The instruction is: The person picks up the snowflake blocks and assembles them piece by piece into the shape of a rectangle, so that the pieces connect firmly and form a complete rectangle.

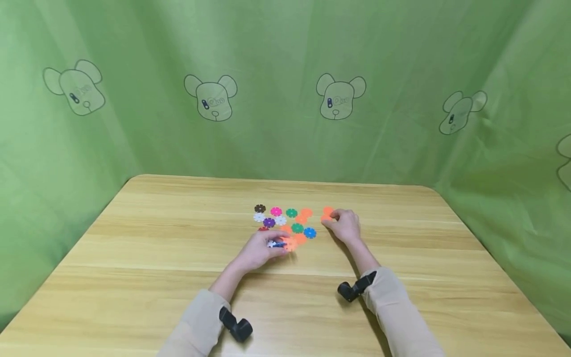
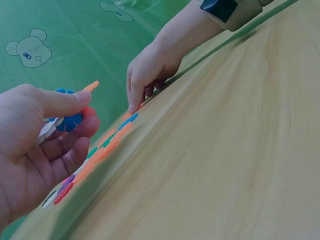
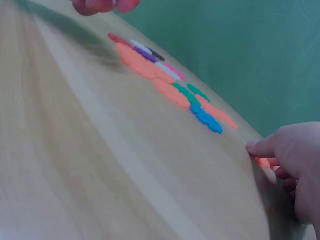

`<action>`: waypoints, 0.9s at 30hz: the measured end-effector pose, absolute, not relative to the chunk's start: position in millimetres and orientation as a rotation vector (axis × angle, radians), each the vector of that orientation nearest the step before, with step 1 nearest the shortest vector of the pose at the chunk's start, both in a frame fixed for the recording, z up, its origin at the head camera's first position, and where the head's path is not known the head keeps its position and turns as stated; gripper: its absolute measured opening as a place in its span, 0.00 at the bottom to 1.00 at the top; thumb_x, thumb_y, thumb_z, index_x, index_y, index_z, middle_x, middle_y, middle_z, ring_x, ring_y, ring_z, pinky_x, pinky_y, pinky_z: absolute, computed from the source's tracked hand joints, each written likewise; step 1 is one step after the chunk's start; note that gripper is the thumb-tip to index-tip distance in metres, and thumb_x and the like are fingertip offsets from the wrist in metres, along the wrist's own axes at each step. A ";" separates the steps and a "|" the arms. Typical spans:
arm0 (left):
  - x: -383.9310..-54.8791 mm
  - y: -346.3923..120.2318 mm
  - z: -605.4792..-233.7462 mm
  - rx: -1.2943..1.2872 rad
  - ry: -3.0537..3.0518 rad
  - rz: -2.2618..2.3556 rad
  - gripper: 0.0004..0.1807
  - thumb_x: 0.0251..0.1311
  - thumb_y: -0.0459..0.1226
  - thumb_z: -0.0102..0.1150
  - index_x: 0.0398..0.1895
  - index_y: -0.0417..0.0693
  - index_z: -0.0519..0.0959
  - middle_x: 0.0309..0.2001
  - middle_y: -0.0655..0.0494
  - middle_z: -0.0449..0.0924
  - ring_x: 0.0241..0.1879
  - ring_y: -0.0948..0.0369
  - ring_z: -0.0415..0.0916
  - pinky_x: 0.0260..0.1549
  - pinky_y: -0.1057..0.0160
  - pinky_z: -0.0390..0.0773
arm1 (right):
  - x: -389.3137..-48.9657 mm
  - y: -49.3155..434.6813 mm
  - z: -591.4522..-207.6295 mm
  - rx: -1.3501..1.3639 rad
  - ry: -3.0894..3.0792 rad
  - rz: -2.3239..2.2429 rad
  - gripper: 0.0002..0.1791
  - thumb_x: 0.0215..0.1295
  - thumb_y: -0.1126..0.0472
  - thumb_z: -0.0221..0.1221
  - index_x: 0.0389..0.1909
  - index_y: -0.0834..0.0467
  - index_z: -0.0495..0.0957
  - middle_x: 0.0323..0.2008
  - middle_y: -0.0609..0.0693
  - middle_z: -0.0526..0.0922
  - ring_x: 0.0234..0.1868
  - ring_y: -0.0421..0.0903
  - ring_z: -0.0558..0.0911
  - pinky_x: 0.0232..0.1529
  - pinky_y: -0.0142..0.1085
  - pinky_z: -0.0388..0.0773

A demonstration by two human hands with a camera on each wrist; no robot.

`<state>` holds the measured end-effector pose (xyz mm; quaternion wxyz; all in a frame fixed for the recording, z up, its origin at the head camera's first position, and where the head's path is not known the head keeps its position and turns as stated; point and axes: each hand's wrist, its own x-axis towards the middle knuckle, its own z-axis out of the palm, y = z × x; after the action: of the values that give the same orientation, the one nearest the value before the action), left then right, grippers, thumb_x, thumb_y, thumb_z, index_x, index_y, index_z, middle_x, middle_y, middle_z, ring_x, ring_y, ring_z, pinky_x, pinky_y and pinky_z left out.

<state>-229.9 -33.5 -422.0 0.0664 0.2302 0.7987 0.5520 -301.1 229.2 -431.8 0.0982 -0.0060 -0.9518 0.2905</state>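
My left hand (image 1: 259,252) is raised above the table. Thumb and fingers pinch a small cluster of notched snowflake building discs, with a blue disc (image 2: 72,121), a white disc (image 2: 49,130) and an orange disc (image 2: 91,86) joined. To the right, my right hand (image 1: 345,225) is down at the tabletop, thumb and fingertips on an orange snowflake disc (image 3: 263,162) that they partly hide. Another orange disc (image 1: 328,210) shows just beyond those fingertips. Between the hands lie loose discs, among them a blue disc (image 1: 310,232), a green disc (image 1: 297,228) and a purple disc (image 1: 269,222).
Brown (image 1: 260,208), pink (image 1: 276,211) and several orange discs lie flat in the same group on the wooden table (image 1: 178,223). A green curtain (image 1: 276,148) with printed bear heads hangs behind the table's far edge. Each sleeve carries a black wrist camera (image 1: 238,327).
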 end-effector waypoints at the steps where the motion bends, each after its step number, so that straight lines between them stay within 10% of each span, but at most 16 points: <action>1: -230.1 -33.8 -421.6 0.697 2.411 1.664 0.21 0.51 0.33 0.65 0.51 0.43 0.78 0.40 0.52 0.79 0.26 0.61 0.72 0.26 0.64 0.77 | -301.4 229.1 -431.0 -0.026 -2.833 0.863 0.21 0.55 0.54 0.64 0.42 0.67 0.78 0.40 0.62 0.77 0.45 0.59 0.72 0.46 0.49 0.66; 15: -232.6 -35.4 -420.9 0.752 2.469 1.613 0.21 0.50 0.35 0.66 0.51 0.44 0.78 0.48 0.51 0.78 0.44 0.57 0.74 0.48 0.56 0.72 | -283.7 229.6 -415.2 0.099 -2.829 1.162 0.13 0.54 0.67 0.62 0.36 0.63 0.68 0.26 0.53 0.68 0.28 0.48 0.67 0.28 0.35 0.64; 27: -230.3 -35.9 -422.3 0.709 2.415 1.643 0.22 0.51 0.34 0.65 0.52 0.42 0.78 0.43 0.52 0.79 0.37 0.61 0.74 0.39 0.62 0.75 | -256.4 215.1 -418.4 0.167 -2.771 1.451 0.09 0.57 0.72 0.59 0.38 0.66 0.72 0.26 0.54 0.77 0.25 0.45 0.78 0.28 0.35 0.77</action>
<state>-230.3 -35.9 -422.3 0.0678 0.2352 0.8016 0.5455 -256.4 215.1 -418.4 0.0046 0.0533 -0.8847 0.4631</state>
